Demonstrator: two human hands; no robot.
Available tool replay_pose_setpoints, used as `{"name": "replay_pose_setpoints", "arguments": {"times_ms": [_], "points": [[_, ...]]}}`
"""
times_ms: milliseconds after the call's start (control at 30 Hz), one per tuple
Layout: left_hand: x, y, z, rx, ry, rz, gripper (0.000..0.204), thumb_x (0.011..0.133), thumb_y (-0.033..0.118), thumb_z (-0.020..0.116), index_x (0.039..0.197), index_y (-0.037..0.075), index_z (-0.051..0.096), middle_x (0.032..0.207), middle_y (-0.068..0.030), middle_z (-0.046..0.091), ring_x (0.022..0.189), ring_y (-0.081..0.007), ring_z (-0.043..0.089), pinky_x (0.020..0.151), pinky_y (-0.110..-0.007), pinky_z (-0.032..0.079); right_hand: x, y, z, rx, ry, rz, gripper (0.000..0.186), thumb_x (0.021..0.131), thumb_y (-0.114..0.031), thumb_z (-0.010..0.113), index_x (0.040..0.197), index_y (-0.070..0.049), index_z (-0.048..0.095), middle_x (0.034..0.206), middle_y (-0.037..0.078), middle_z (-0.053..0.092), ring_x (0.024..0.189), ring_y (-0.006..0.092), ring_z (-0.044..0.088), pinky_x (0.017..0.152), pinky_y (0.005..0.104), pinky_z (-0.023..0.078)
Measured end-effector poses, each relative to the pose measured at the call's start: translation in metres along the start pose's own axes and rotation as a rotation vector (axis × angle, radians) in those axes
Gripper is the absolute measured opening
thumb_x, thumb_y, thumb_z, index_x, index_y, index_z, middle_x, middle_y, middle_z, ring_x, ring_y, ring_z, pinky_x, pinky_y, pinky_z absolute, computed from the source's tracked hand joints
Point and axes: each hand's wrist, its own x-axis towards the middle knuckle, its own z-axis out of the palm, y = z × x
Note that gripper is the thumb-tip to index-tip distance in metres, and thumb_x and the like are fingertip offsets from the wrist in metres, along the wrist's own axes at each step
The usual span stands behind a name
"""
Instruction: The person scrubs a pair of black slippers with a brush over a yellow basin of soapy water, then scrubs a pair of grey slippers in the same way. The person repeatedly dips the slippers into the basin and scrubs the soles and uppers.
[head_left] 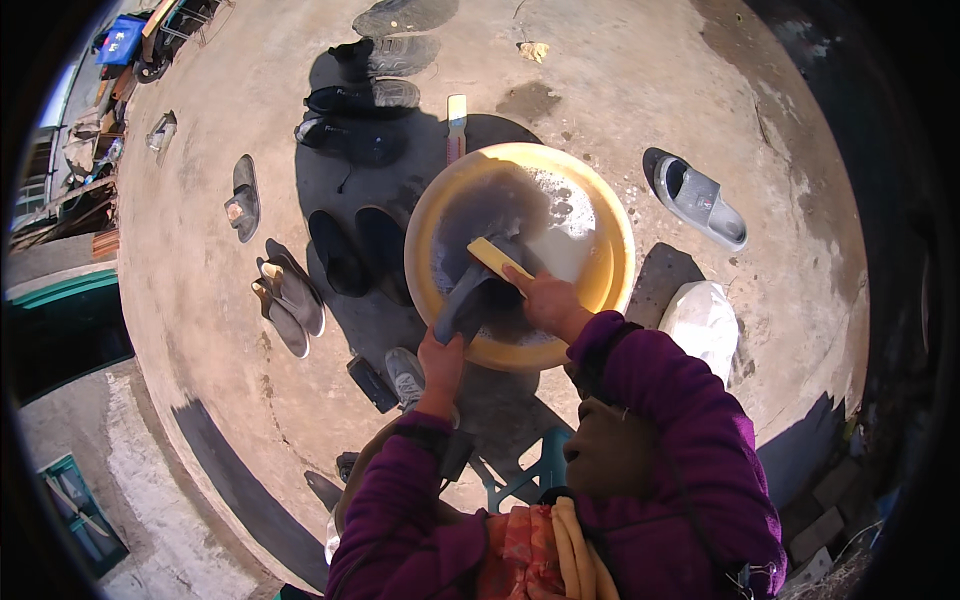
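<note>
A yellow basin (420, 225) of cloudy, sudsy water (560, 245) stands on the ground in front of me. My left hand (440, 362), at its near rim, is closed around one end of a wet grey shoe (458, 308). The rest of that shoe slopes down into the basin, partly hidden in shade and under the brush. In my right hand (553, 303) is a scrubbing brush (490, 255) with a flat yellow back. Its bristle side is turned down against the shoe and cannot be seen.
Another long-handled brush (457, 128) lies beyond the basin. Black shoes (340, 255) and grey shoes (290, 300) sit to the left, with several sneakers (375, 98) farther off. A grey slide sandal (700, 203) and a white bag-like object (700, 325) are at right. A green stool (545, 465) is near me.
</note>
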Motion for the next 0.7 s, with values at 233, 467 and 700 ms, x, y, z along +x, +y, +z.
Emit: {"name": "replay_pose_setpoints", "arguments": {"times_ms": [233, 467, 700], "points": [[0.006, 0.001, 0.001, -0.008, 0.019, 0.026, 0.03, 0.076, 0.016, 0.066, 0.098, -0.004, 0.062, 0.069, -0.0154, 0.062, 0.064, -0.0275, 0.065, 0.06, -0.038, 0.049, 0.004, -0.001, 0.01, -0.068, 0.069, -0.009, 0.062, 0.087, -0.011, 0.05, 0.144, -0.036, 0.039, 0.103, 0.02, 0.057, 0.088, 0.0378, 0.064, 0.08, 0.043, 0.052], [0.013, 0.001, -0.001, 0.119, 0.004, -0.032, 0.035, 0.074, 0.02, 0.066, 0.099, -0.003, 0.063, 0.077, -0.0224, 0.065, 0.077, -0.0388, 0.066, 0.07, -0.043, 0.05, 0.005, -0.018, 0.005, 0.073, 0.114, -0.026, 0.06, 0.087, -0.015, 0.048, 0.144, -0.029, 0.039, 0.093, 0.022, 0.061, 0.088, 0.0382, 0.064, 0.079, 0.0443, 0.051], [0.018, 0.031, -0.008, 0.293, 0.016, 0.154, 0.036, 0.074, 0.021, 0.067, 0.106, 0.004, 0.064, 0.086, -0.0226, 0.067, 0.086, -0.0401, 0.065, 0.076, -0.045, 0.051, -0.04, -0.055, -0.022, -0.035, -0.008, -0.133, 0.06, 0.088, -0.017, 0.048, 0.146, -0.031, 0.036, 0.096, 0.022, 0.058, 0.083, 0.0375, 0.063, 0.075, 0.044, 0.051]]}}
